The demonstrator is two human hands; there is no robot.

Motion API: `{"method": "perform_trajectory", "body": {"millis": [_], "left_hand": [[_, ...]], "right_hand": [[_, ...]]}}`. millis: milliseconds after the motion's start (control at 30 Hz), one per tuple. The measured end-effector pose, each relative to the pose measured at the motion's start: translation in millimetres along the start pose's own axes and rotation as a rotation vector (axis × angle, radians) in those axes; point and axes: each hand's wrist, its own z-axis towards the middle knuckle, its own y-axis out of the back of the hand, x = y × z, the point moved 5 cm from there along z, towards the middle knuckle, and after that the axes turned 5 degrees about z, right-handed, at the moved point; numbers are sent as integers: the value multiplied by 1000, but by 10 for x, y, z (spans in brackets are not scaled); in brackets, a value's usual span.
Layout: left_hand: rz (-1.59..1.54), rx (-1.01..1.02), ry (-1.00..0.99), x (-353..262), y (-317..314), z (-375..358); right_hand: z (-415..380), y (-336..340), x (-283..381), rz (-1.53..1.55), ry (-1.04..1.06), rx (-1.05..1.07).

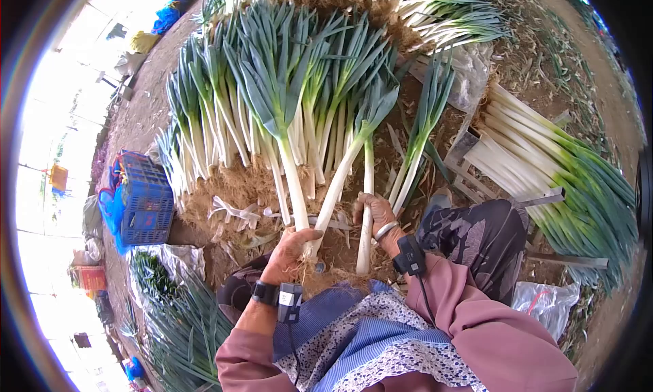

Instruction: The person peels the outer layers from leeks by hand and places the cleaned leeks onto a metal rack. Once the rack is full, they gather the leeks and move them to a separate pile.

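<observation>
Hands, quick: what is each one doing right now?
Left hand: closed around the white stalk of a long green-topped leek.
Right hand: closed around another white leek stalk.

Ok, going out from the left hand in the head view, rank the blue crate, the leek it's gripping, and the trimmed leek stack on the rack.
1. The leek, gripped in the left hand.
2. The blue crate, out to the left on the ground.
3. The trimmed leek stack, far right, beyond the right hand.
</observation>
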Motion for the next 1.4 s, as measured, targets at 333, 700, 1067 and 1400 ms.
{"method": "perform_trajectory", "body": {"millis": [333,700,1067,1400], "left_hand": [[50,87,-30,-155,-180,-872],[64,19,-50,260,241,-2724],[-49,-445,-330,1893,531,-3856],[85,-1188,-131,3637,1288,-4040]], "right_hand": [[-551,-931,-446,24,-57,211],[-806,-1335,-471,426,-266,450],[-1756,-2641,-1816,-184,-559,898],[-2348,-2640,-2470,-889,-512,1062]]}}
